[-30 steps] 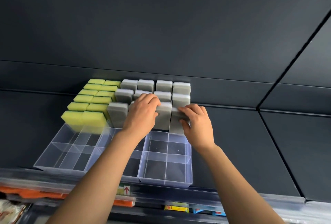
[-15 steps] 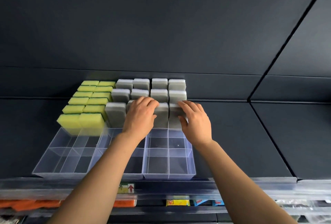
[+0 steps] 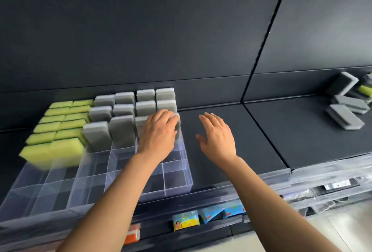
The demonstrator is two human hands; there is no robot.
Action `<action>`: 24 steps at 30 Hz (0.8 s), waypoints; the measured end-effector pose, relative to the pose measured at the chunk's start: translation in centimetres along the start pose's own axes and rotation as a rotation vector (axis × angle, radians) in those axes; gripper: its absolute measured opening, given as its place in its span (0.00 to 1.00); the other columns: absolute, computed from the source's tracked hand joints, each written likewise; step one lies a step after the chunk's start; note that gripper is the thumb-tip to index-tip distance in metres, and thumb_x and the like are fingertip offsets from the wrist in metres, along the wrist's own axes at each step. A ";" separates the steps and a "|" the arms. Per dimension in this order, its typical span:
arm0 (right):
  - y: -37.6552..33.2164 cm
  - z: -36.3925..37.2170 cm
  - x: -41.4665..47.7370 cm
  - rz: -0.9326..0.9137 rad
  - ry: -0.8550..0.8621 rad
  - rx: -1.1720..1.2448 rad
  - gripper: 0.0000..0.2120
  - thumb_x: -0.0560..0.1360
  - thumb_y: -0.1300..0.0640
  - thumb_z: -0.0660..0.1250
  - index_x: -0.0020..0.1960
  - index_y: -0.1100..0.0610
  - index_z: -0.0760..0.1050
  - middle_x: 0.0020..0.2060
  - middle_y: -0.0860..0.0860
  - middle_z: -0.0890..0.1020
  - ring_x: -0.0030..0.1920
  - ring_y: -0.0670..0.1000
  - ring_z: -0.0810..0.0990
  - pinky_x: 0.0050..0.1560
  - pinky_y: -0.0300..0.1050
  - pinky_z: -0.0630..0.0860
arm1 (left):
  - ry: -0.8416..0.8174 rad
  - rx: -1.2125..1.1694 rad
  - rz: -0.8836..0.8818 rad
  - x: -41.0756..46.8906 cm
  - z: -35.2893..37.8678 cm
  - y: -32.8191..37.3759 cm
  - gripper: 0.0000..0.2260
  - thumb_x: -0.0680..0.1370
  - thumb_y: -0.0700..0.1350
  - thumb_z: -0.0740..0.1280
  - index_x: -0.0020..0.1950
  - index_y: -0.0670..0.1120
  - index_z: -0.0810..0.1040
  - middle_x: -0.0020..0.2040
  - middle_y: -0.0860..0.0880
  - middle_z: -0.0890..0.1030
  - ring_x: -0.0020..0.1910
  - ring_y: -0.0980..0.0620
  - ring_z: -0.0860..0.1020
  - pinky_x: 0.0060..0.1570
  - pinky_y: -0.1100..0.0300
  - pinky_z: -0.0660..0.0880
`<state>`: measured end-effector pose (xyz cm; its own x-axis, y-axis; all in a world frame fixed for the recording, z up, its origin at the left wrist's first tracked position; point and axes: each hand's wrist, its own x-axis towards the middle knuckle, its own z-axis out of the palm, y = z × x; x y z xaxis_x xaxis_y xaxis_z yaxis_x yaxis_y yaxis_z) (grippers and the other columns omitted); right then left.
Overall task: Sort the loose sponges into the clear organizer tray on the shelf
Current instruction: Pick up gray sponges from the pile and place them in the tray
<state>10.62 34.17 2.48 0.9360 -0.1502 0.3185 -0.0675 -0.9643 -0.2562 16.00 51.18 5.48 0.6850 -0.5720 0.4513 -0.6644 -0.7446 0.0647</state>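
Twelve grey sponges (image 3: 122,130) stand on edge in the far compartments of the tray (image 3: 188,171), in three rows of four. Yellow sponges (image 3: 60,122) are packed in two columns at their 9 o'clock, and the nearest of these are blurred. The tray sits on the shelf (image 3: 261,134) at 8 o'clock in the view, and its near compartments show the dark shelf through their clear floors.

The left hand (image 3: 159,134) lies on the end sponge (image 3: 178,130), the one at the 3 o'clock end of the nearest grey row. Its fingers bend over that sponge's top edge. The thumb is hidden, so how firmly it grips cannot be told.

The right hand (image 3: 218,136) hovers at 3 o'clock from the left hand, just beside the tray and apart from it. Its palm faces down, its fingers are straight and spread, and it holds nothing.

Loose sponges (image 3: 346,118) lie in a small heap at 3 o'clock in the view, on the next shelf panel and well apart from the tray. Most are grey; a yellow-green one (image 3: 365,90) shows at the frame's edge.

Under the shelf lip, at 6 o'clock, colourful packets (image 3: 186,220) stand in a row, and an orange item (image 3: 133,235) at 7 o'clock is too blurred to make out. A dark wall (image 3: 161,30) fills the view at 12 o'clock.
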 end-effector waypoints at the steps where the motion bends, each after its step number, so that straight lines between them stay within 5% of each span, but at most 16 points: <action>1: 0.9 -0.4 -0.4 0.016 -0.002 -0.018 0.27 0.75 0.53 0.66 0.72 0.56 0.63 0.71 0.53 0.67 0.73 0.53 0.60 0.68 0.48 0.60 | -0.012 -0.006 0.018 0.3 0.4 0.9 0.17 0.65 0.37 0.75 0.52 0.40 0.79 0.52 0.43 0.80 0.54 0.42 0.77 0.54 0.50 0.74; 10: 12.3 -4.7 -4.8 0.160 -0.052 -0.150 0.26 0.75 0.49 0.66 0.70 0.54 0.63 0.68 0.51 0.69 0.72 0.54 0.59 0.67 0.49 0.60 | -0.132 0.027 0.150 3.9 5.4 11.8 0.19 0.75 0.43 0.67 0.65 0.45 0.72 0.65 0.47 0.73 0.68 0.47 0.66 0.67 0.54 0.61; 24: 32.2 -12.0 -11.7 0.311 -0.105 -0.232 0.25 0.74 0.49 0.65 0.69 0.52 0.64 0.65 0.52 0.70 0.69 0.55 0.62 0.67 0.50 0.61 | -0.214 -0.019 0.245 10.2 11.7 32.0 0.14 0.74 0.39 0.65 0.59 0.47 0.74 0.59 0.50 0.76 0.60 0.50 0.71 0.60 0.56 0.68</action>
<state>-6.60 2.26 1.46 0.8877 -0.4315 0.1603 -0.4186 -0.9016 -0.1092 5.15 17.51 1.75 0.5498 -0.7945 0.2579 -0.8215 -0.5702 -0.0052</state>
